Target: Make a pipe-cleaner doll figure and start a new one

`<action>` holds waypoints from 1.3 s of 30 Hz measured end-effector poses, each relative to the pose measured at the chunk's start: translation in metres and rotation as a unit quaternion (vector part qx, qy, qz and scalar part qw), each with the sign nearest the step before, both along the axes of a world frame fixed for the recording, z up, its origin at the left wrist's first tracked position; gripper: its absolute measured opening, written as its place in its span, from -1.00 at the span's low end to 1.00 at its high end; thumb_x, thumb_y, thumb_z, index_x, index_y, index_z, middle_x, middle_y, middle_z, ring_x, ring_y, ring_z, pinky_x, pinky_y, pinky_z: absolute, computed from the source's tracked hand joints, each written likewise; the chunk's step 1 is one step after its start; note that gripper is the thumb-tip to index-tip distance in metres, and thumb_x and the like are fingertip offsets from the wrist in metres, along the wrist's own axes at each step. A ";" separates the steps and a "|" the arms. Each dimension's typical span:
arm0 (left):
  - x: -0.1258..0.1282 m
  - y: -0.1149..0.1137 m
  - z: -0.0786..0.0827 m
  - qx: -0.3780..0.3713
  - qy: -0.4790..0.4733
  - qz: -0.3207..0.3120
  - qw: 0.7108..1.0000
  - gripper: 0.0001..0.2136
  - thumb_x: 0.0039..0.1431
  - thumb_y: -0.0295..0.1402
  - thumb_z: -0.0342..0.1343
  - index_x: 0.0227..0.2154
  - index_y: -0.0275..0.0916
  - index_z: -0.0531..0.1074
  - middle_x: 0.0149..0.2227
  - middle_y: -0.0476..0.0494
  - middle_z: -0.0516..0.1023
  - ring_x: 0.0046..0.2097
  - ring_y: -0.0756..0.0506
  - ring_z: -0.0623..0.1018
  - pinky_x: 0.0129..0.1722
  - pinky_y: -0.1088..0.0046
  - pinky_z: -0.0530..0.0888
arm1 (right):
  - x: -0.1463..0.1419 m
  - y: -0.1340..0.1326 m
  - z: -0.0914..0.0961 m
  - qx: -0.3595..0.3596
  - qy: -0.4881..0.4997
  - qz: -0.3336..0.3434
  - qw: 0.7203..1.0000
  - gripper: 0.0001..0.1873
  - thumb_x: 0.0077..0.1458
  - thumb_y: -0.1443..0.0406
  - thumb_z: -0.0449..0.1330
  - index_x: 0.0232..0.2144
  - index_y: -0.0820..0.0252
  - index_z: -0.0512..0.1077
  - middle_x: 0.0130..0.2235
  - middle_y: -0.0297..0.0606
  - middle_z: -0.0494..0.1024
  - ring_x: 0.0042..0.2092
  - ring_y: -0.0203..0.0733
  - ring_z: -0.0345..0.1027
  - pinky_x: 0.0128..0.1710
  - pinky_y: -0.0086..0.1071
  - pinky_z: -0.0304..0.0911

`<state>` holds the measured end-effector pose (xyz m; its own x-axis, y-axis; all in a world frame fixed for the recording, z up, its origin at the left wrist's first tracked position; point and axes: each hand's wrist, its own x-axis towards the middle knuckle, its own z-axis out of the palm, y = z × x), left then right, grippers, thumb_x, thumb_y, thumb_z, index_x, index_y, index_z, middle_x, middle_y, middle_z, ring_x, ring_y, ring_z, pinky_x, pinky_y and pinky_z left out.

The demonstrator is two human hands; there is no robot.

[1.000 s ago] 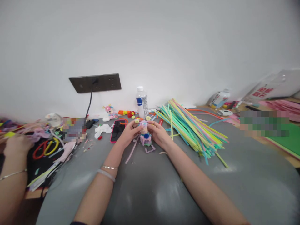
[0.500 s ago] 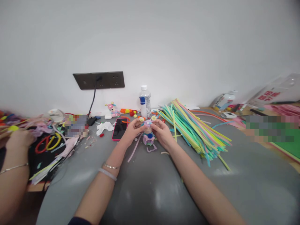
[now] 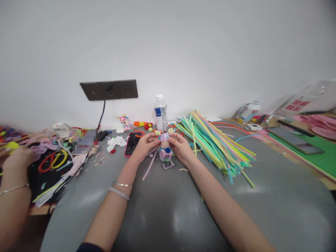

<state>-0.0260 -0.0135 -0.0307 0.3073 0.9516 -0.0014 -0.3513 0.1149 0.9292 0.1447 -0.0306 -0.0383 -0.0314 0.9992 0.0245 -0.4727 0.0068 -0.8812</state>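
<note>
L hand (image 3: 147,147) & R hand (image 3: 181,148) pinch pipe-cleaner figure (image 3: 165,144) from opp. sides, appar. to steady it upright; posn. nr table's (image 3: 162,199) far edge, before bottle (image 3: 161,119).

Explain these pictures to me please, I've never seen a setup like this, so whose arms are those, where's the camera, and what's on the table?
There is no machine here: the two bare arms belong to the person wearing the camera. It sits on their head, looking forward and down, so every picture comes from that one spot.

The left hand and right hand hold a small colourful figure between their fingers. On the grey table, a bundle of fuzzy coloured strips lies to the right. A bottle stands behind the figure, with a pink-edged phone and crumpled white tissue to the left.

The hand at the far left is another person's.
</note>
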 end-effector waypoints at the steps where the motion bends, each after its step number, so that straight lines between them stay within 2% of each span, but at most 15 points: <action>1: 0.000 0.000 0.000 0.000 0.002 -0.001 1.000 -0.59 -0.20 -0.30 0.47 -0.26 -0.29 0.50 -0.36 -0.11 0.66 -0.35 -0.06 0.61 -0.21 0.39 0.49 | 0.000 0.000 0.000 0.000 0.000 0.000 1.000 -0.56 -0.32 0.11 0.50 -0.41 0.09 0.41 -0.41 -0.40 0.56 -0.39 -0.25 0.38 -0.32 -0.35 0.26; 9: 0.000 -0.005 0.001 -0.003 0.025 -0.029 0.999 -0.55 -0.17 -0.34 0.45 -0.16 -0.29 0.49 -0.28 -0.15 0.67 -0.28 -0.08 0.63 -0.16 0.38 0.47 | 0.000 0.002 -0.001 -0.002 0.000 -0.002 1.000 -0.55 -0.32 0.12 0.50 -0.39 0.09 0.42 -0.43 -0.42 0.57 -0.42 -0.28 0.37 -0.35 -0.38 0.24; 16: 0.006 -0.008 0.003 0.009 0.055 -0.010 0.998 -0.54 -0.14 -0.32 0.43 -0.12 -0.27 0.49 -0.19 -0.18 0.66 -0.24 -0.09 0.62 -0.21 0.43 0.46 | -0.001 0.001 -0.002 0.005 -0.001 -0.008 1.000 -0.60 -0.28 0.15 0.48 -0.40 0.10 0.43 -0.41 -0.41 0.57 -0.39 -0.27 0.37 -0.33 -0.38 0.22; 20: 0.008 -0.008 0.002 0.023 0.046 -0.006 0.999 -0.53 -0.14 -0.34 0.44 -0.12 -0.27 0.48 -0.14 -0.19 0.66 -0.17 -0.13 0.62 -0.13 0.37 0.48 | -0.001 0.001 -0.001 0.012 -0.003 -0.008 1.000 -0.59 -0.30 0.14 0.49 -0.41 0.10 0.42 -0.42 -0.42 0.55 -0.40 -0.28 0.35 -0.34 -0.39 0.22; 25: 0.008 -0.008 0.000 0.048 0.038 -0.015 0.998 -0.54 -0.15 -0.37 0.44 -0.13 -0.28 0.48 -0.15 -0.17 0.66 -0.13 -0.16 0.62 -0.04 0.28 0.48 | -0.001 0.002 -0.003 0.019 -0.006 -0.009 1.000 -0.58 -0.28 0.13 0.48 -0.40 0.11 0.41 -0.42 -0.42 0.55 -0.40 -0.29 0.35 -0.34 -0.39 0.21; 39: 0.007 -0.008 -0.004 0.064 0.041 -0.011 0.997 -0.58 -0.11 -0.35 0.42 -0.15 -0.26 0.47 -0.16 -0.14 0.64 -0.13 -0.13 0.60 -0.06 0.33 0.48 | 0.000 0.001 -0.004 0.036 -0.010 -0.007 0.999 -0.61 -0.23 0.14 0.47 -0.37 0.10 0.41 -0.44 -0.45 0.50 -0.39 -0.29 0.34 -0.33 -0.39 0.22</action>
<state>-0.0185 -0.0210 -0.0344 0.3324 0.9385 0.0936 -0.2725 0.0005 0.9622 0.1443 -0.0291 -0.0427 -0.0179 0.9953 0.0954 -0.4541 0.0770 -0.8876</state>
